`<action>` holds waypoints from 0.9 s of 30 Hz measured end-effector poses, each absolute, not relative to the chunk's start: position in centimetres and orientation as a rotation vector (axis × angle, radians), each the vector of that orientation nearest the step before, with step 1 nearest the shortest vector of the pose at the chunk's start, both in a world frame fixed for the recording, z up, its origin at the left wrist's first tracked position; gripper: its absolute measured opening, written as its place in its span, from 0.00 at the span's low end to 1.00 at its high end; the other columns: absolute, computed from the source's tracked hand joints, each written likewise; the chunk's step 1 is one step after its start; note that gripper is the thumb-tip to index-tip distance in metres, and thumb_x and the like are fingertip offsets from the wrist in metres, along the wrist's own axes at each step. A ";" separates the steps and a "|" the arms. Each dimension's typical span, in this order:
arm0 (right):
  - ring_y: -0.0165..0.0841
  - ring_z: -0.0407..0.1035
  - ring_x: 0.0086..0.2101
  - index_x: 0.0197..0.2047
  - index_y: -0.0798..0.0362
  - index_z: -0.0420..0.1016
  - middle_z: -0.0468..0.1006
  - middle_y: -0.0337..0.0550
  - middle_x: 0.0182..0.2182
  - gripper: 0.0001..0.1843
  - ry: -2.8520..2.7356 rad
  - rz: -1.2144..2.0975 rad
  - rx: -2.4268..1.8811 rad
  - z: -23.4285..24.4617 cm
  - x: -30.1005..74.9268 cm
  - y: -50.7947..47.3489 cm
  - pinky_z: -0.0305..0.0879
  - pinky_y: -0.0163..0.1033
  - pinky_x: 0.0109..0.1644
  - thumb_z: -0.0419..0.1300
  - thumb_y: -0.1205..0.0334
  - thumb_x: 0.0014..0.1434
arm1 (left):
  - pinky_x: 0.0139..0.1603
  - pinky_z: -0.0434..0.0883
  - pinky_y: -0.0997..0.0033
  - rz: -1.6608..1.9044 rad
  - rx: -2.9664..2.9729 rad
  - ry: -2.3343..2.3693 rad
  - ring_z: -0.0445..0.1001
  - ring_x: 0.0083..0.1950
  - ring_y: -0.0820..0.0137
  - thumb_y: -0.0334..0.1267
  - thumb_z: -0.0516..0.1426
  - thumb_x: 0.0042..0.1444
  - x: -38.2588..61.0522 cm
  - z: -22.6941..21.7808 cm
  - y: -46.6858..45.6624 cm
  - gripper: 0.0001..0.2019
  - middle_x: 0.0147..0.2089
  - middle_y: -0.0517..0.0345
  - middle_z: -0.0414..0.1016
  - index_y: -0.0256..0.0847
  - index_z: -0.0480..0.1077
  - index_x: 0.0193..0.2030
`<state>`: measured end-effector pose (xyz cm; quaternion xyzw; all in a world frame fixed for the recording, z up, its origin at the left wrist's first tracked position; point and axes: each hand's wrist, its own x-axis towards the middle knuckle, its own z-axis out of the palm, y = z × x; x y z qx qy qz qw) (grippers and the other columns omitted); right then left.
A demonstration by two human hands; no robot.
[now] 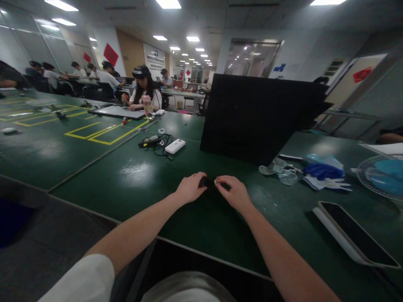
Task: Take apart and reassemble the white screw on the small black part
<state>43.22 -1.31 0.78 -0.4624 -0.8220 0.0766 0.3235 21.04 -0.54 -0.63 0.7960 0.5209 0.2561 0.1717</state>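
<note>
Head view: dark object [205, 182] seemingly pinched by left hand [190, 187].

1 white device [175, 146] just beside tangled black cables [151, 142]

Left hand [191, 187] is holding a small object [205, 182] over the table [103, 184]; right hand [234, 193] is holding a small piece [216, 182] just to its right. Upright panel [252, 117] is standing behind the hands, toward the right. Flat device [175, 146] is lying behind left hand, cable bundle [153, 141] just left of it. Small cups [287, 177] are lying right of right hand, gloves [325, 172] beyond them, basket [362, 178] farther right. Phone [357, 233] is resting in front of the gloves. Back left, bottle [147, 107] is standing at a tray's [121, 110] right end, person [156, 100] sitting behind.
</note>
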 end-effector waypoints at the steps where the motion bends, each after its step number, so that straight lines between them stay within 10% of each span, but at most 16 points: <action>1: 0.40 0.73 0.47 0.41 0.46 0.78 0.80 0.44 0.45 0.08 -2.136 0.200 -1.168 1.0 42.9 -1.5 0.68 0.51 0.51 0.59 0.55 0.62 | 0.54 0.71 0.60 0.717 2.251 1.462 0.76 0.51 0.60 0.44 0.59 0.57 21.1 -0.7 -0.6 0.23 0.52 0.54 0.75 0.48 0.64 0.58; 15: 0.44 0.68 0.52 0.42 0.46 0.82 0.77 0.46 0.51 0.12 -2.202 0.189 -1.198 2.5 42.7 -2.3 0.64 0.54 0.57 0.57 0.57 0.62 | 0.47 0.73 0.64 0.737 2.073 1.309 0.78 0.45 0.63 0.44 0.63 0.52 21.4 -0.7 -0.5 0.24 0.46 0.55 0.78 0.48 0.67 0.56; 27: 0.38 0.71 0.29 0.31 0.47 0.82 0.80 0.45 0.31 0.12 -2.467 0.533 -1.673 3.2 48.1 -0.8 0.61 0.40 0.31 0.65 0.48 0.50 | 0.51 0.70 0.61 0.743 2.214 1.490 0.76 0.50 0.60 0.43 0.60 0.57 21.0 0.5 -0.9 0.20 0.49 0.56 0.77 0.49 0.66 0.56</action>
